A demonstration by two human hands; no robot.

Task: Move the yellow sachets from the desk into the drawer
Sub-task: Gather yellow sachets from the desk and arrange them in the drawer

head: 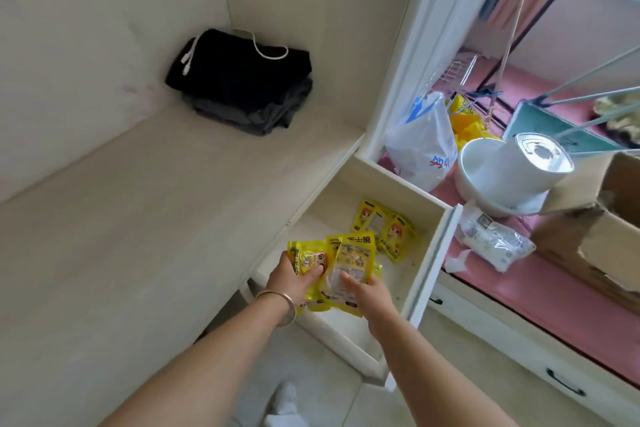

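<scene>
The white drawer (429,263) stands pulled out beside the pale desk (138,218). My left hand (292,276), with a bangle on its wrist, grips yellow sachets (306,255) over the drawer's near part. My right hand (365,291) holds another yellow sachet (353,258) by its lower edge, right next to the left one. More yellow sachets (384,227) lie on the drawer floor farther in. Some sachets under my hands are partly hidden.
Folded dark clothes (239,80) with a white cable lie at the desk's back corner. Right of the drawer, on a pink surface, are a white plastic bag (422,146), a white bowl with a tin (502,170), a clear packet (491,241) and a cardboard box (602,229).
</scene>
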